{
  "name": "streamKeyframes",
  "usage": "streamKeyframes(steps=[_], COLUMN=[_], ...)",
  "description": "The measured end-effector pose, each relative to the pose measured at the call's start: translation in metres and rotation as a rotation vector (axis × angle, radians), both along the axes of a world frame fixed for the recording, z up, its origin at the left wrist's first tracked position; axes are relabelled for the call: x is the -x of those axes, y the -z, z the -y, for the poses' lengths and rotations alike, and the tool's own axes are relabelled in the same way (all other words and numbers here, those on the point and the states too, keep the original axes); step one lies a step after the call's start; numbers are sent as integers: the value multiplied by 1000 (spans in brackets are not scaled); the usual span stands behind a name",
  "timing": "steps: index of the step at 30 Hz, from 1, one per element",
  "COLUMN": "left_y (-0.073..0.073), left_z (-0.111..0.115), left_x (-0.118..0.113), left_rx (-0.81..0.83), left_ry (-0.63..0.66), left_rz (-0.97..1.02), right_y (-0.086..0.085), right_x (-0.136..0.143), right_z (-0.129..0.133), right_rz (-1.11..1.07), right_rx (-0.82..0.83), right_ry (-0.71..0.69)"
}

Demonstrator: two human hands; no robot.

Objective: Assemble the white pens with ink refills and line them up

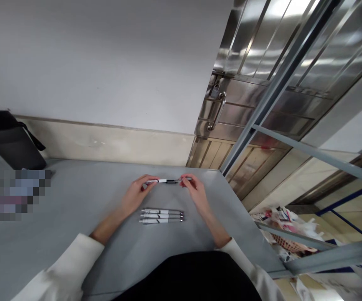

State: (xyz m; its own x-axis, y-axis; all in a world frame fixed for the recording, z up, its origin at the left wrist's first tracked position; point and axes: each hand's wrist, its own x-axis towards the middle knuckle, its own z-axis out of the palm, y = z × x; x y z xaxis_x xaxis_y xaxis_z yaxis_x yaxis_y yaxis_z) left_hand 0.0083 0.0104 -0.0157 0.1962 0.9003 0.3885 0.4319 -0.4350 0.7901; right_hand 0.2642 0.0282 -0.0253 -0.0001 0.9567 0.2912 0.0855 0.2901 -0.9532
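Note:
My left hand [136, 193] is closed on the rear end of a white pen [162, 181] with a black grip, held level just above the grey tabletop [74, 200]. The pen's front end points right, at my right hand [197, 193]. Between the thumb and fingers of that hand is a small grey piece [187, 179], perhaps the pen's tip; its exact kind is too small to make out. Nearer my body, several white pens [162, 216] with dark bands lie side by side on the table, tips to the right.
A dark grey bag or case [11, 140] with a strap stands at the back left, near a blurred-out patch. A wall [115, 144] borders the table's far side. To the right are a metal frame post [256, 115], a steel door [231, 100] and a heap of mixed items [289, 228].

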Motion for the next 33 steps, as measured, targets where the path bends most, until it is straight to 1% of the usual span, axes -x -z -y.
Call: streamKeyframes(steps=[3, 7, 10, 15, 17, 19, 21, 23, 25, 27, 30, 33], left_y=[-1, 0, 0, 0, -1, -2, -3, -4, -4, -3, -1, 0], left_z=[1, 1, 1, 1, 2, 3, 3, 3, 3, 2, 1, 1], left_x=[-1, 0, 1, 1, 1, 0, 1, 2, 3, 4, 4, 3], left_rx=[6, 2, 2, 8, 20, 29, 32, 39, 43, 39, 25, 20], left_ry=[-12, -12, -7, 34, 64, 76, 57, 21, -21, -48, -45, -9], left_rz=[12, 22, 22, 7, 3, 14, 34, 45, 46, 36, 12, -11], right_y=[2, 6, 5, -2, -4, -5, -5, -6, -7, -8, -9, -7], right_x=[-4, -6, -2, 11, 14, 12, 7, 1, -5, -8, -8, -4], right_z=[-5, -8, -3, 9, 10, 8, 4, 0, -2, -1, 3, 6], right_rz=[-69, -55, 0, 130, 125, 61, -14, -44, -20, 30, 102, 132], right_rx=[-4, -40, -37, 32, 50, 83, 114, 99, 34, -40, -93, -129], right_ry=[50, 82, 24, -123, -165, -183, -145, -41, 70, 133, 143, 109])
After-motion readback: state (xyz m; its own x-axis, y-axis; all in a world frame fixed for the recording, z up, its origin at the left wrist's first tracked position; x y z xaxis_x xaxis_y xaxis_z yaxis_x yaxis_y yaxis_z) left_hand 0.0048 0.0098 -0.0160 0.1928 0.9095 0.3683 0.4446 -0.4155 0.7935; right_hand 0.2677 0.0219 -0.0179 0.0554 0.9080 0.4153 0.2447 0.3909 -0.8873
